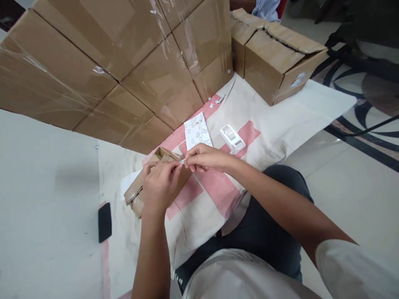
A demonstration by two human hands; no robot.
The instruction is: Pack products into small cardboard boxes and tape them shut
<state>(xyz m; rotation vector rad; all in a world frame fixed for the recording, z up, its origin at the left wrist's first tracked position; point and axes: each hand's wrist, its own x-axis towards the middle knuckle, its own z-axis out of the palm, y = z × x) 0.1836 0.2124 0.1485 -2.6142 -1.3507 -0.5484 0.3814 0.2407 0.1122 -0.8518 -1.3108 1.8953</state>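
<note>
My left hand (pixel 160 182) and my right hand (pixel 204 158) meet fingertip to fingertip over a small open cardboard box (pixel 137 193) on the floor cloth. Between the pinched fingers of both hands is a tiny pale piece (pixel 182 161), too small to name. My left hand covers most of the box. Just beyond my right hand lies a white sheet (pixel 197 131) with rows of small outlined shapes. A white tape dispenser (pixel 232 138) lies to the right of the sheet.
Taped brown cartons (pixel 118 62) are stacked as a wall at the back and left. An open carton (pixel 277 58) stands at the back right. A black phone (pixel 105 221) lies at the left. The cream and pink cloth (pixel 280 120) covers the floor. Small scraps (pixel 218 100) lie by the cartons.
</note>
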